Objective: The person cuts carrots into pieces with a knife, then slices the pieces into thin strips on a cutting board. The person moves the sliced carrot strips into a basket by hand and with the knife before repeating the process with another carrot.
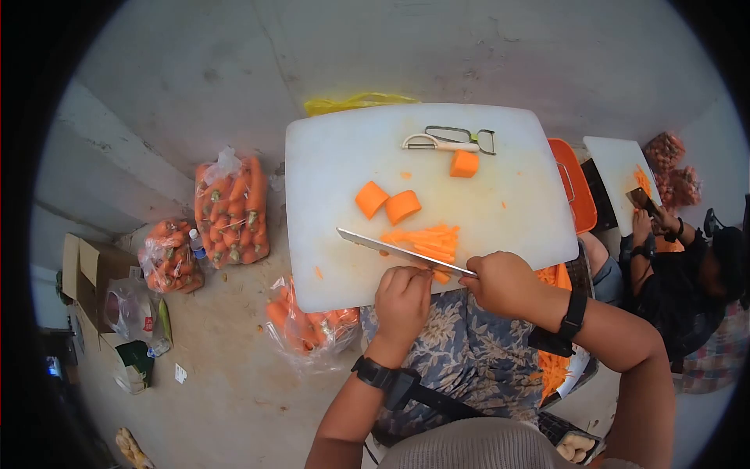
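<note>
While right hand (506, 283) wraps tight round knife (391, 248) handle | left hand (402, 298) curled, knuckles up, pinning carrot sticks (433, 241) | board (500, 203)

2 white plastic cutting boards: near board (328, 180), co-worker's board (613, 164). 3 thick orange carrot chunks (402, 207). 1 pile of thin carrot sticks (431, 241). 1 long steel knife (391, 248), plus a second blade (641, 200) at the co-worker's board. Peelers (449, 141): 1 or 2, overlapping, cannot tell. 3 clear plastic bags of carrots (232, 207) on the floor. 2 red net bags (664, 148). 1 yellow plastic bag (359, 102). 1 orange plastic crate (574, 184). 1 cardboard box (86, 266).
</note>
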Demonstrator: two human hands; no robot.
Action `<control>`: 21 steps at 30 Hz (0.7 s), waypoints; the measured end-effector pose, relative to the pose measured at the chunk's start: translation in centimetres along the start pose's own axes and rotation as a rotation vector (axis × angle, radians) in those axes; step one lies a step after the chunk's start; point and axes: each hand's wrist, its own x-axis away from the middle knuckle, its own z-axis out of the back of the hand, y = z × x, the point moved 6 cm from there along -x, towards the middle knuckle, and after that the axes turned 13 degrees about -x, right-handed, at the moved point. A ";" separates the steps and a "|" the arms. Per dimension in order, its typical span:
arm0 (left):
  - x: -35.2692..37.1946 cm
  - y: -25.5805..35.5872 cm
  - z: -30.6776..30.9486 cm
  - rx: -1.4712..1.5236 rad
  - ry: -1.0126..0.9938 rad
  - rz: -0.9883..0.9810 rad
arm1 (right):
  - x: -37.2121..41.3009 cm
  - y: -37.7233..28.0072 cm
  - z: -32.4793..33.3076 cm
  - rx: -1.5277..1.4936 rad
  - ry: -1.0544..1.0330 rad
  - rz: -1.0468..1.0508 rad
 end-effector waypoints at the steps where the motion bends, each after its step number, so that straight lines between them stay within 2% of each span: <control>1: 0.1 -0.1 -0.2 0.016 0.000 0.019 | -0.2 0.4 -0.1 -0.063 0.049 0.000; 5: 0.1 -0.4 0.1 0.028 0.006 0.053 | 0.2 1.1 -0.1 -0.234 0.168 0.012; 9: 0.8 -1.2 1.4 0.041 0.040 0.070 | 1.0 1.2 0.8 -0.200 0.219 0.042; 14: 1.1 -1.0 1.8 0.016 -0.034 0.076 | 3.2 0.4 1.5 -0.045 0.154 0.046; 21: 1.1 -0.9 1.3 -0.056 -0.032 0.078 | 3.4 0.7 1.0 0.061 0.080 0.058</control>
